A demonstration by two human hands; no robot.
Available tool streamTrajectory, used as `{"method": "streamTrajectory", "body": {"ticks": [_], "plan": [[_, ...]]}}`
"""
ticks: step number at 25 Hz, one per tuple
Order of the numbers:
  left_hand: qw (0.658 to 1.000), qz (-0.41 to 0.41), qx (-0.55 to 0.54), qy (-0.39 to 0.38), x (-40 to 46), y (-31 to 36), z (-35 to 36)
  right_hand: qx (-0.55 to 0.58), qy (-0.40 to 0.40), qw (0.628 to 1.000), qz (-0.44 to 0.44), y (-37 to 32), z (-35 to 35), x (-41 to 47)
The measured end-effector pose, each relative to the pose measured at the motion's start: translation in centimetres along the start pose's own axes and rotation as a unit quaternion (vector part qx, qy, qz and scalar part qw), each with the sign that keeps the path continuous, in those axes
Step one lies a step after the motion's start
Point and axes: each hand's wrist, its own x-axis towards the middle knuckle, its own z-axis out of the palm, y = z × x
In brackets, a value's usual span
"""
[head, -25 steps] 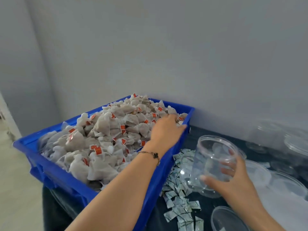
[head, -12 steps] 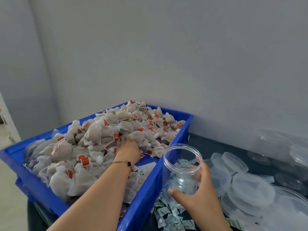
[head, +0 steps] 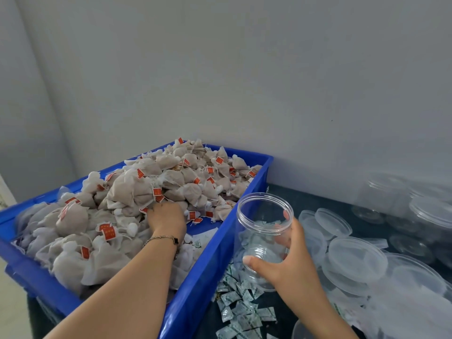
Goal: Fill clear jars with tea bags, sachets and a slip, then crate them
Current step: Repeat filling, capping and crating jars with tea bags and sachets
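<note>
Partly buried, left hand [head: 166,220] fingers hidden in tea bags [head: 127,192], grip unclear, right hand [head: 291,260] holding jar [head: 263,231].

Dark table [head: 315,199] against a grey wall. On its left part sits a blue plastic crate [head: 215,255], one corner hanging past the table's left edge. Just right of the crate, a scatter of small white-and-green sachets [head: 241,309] lies flat on the dark top, some overlapping, reaching to the near edge. Further right, clear round lids [head: 354,260] lie in loose overlapping stacks, some upside down; one more clear lid edge [head: 299,330] shows at the near edge. At the far right, against the wall, clear jars [head: 386,192] stand close together, blurred; the count is not readable.
</note>
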Motion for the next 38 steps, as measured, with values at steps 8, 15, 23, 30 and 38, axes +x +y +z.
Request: {"method": "streamTrajectory", "body": {"ticks": [8, 15, 23, 30, 38], "plan": [[0.959, -0.061, -0.262, 0.082, -0.2, 0.3, -2.8, -0.003, -0.004, 1.0, 0.002, 0.1, -0.5, 0.2], [0.758, -0.054, -0.65, 0.014, -1.2, 0.7, -8.7, -0.017, -0.006, 1.0, 0.022, 1.1, -0.3, 0.8], [0.75, 0.354, -0.557, -0.039, -7.4, 4.1, -11.0, -0.042, -0.016, 0.999, 0.021, 1.3, 0.3, 0.7], [0.97, 0.09, -0.216, -0.059, 0.7, -0.1, -3.4, 0.005, -0.007, 0.999, 0.042, 1.1, 0.0, 0.7], [0.993, 0.085, -0.082, -0.019, 0.7, -0.1, 2.3, 0.002, -0.035, 0.999, 0.026, 0.8, 0.1, 0.6]]}}
